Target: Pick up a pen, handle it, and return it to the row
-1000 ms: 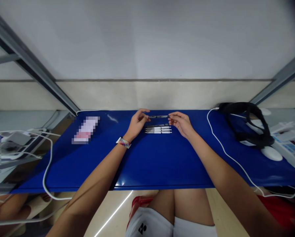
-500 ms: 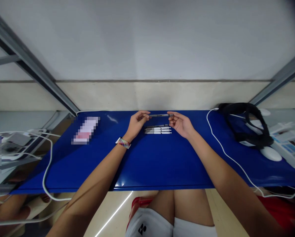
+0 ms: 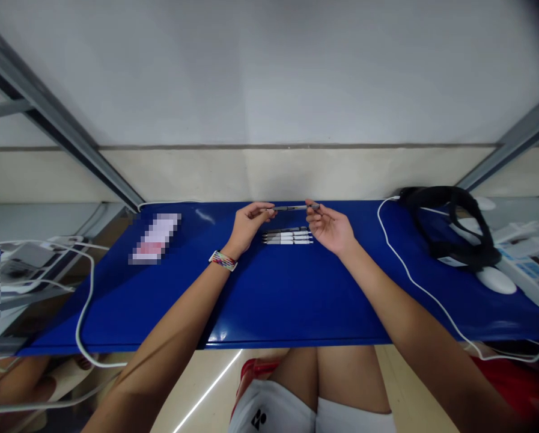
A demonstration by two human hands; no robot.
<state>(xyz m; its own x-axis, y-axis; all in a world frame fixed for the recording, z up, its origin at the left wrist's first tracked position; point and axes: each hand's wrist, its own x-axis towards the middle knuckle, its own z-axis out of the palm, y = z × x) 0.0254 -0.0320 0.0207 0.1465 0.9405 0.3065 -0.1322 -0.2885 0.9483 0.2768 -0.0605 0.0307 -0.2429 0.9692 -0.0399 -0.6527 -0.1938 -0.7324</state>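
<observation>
Two hands pinch one dark pen (image 3: 292, 208), the left hand (image 3: 246, 225) on its left end, the right hand (image 3: 327, 227) on its right end. It lies sideways, raised just above three white pens (image 3: 288, 237) on the blue surface (image 3: 269, 294).

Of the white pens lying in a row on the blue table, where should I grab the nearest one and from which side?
Take the nearest white pen at mid-barrel, from above on the near side. It lies flat, crosswise, its neighbours tight behind it; the near edge faces bare blue table.
</observation>
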